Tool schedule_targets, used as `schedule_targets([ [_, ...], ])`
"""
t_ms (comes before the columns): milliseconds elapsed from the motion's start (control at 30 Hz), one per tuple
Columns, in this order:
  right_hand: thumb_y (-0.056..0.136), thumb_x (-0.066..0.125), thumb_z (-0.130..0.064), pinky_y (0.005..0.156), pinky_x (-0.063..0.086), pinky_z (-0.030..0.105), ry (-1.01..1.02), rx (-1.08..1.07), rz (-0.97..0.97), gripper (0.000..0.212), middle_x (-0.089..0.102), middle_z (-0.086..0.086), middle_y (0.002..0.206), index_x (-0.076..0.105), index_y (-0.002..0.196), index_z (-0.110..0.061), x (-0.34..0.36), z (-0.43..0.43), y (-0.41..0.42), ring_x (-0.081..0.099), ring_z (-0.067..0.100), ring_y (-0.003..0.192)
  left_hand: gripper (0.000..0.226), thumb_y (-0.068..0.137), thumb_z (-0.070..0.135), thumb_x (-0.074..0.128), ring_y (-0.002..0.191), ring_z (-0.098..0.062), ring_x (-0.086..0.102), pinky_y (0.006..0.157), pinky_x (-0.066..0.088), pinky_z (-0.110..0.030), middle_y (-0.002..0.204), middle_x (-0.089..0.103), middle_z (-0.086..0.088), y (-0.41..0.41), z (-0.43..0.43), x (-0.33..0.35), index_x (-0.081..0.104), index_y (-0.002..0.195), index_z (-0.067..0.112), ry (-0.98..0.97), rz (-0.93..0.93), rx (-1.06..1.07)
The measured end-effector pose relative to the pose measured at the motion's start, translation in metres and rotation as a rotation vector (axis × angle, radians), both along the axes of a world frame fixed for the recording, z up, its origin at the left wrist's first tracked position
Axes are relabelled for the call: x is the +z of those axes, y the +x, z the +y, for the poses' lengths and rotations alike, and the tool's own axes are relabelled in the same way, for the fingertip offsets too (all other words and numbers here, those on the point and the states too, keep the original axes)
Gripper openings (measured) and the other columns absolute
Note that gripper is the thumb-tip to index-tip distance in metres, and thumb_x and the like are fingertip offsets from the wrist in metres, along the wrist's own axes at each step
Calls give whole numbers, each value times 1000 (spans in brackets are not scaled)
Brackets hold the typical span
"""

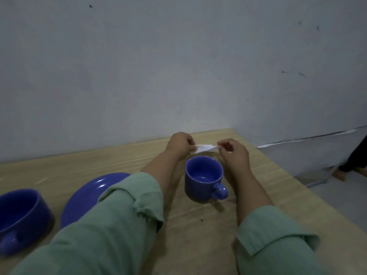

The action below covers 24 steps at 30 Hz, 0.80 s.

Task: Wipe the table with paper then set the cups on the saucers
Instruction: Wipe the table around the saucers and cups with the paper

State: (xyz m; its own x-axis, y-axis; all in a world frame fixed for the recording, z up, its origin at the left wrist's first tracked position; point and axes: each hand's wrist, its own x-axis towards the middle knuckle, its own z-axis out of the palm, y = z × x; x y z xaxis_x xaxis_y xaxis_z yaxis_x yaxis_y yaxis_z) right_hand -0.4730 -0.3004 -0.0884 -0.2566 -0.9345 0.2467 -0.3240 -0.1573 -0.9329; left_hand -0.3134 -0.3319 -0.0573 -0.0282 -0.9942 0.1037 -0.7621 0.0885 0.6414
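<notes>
A white paper (204,148) is stretched between my left hand (181,143) and my right hand (233,150), each pinching one end just above the wooden table (278,187) near its far edge. Just in front of my hands a blue cup (204,178) stands upright on the table, handle toward the right. A blue saucer (89,197) lies to its left, partly hidden under my left green sleeve. A second blue cup (19,219) stands at the far left, handle toward me, cut by the frame edge.
A grey wall (178,66) rises right behind the table's far edge. The table's right edge runs diagonally, with grey floor (341,195) beyond it. Another person's foot (340,173) rests on that floor at the far right. A small dark speck (201,220) lies on the table.
</notes>
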Motion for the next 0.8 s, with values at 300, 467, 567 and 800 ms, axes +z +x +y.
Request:
schedule_targets([
  [300,87,61,-16,91,36,7,-303,240,265,26,58,-8,119,64,113,-18,62,86,51,49,2,112,10,84,12,63,76,-13,56,58,39,-19,90,70,-9,43,113,51,69,92,8,-244,102,-62],
  [467,85,65,-14,90,34,5,-292,391,354,29,63,-5,113,65,114,-16,76,154,91,56,11,113,11,85,7,61,64,-4,49,54,35,-4,78,62,-1,84,204,59,69,93,6,-310,102,-77],
  [567,83,66,-15,96,42,26,-244,490,444,28,68,0,108,67,111,-17,79,191,111,61,14,105,16,86,4,57,72,-7,53,60,36,-3,82,62,3,115,253,52,69,96,8,-310,52,-40],
  [800,82,67,-21,53,36,16,-101,721,495,6,55,-9,66,68,81,-15,61,260,184,49,2,58,13,85,5,61,66,6,58,61,42,-5,76,63,14,187,347,21,64,87,18,-316,228,102],
])
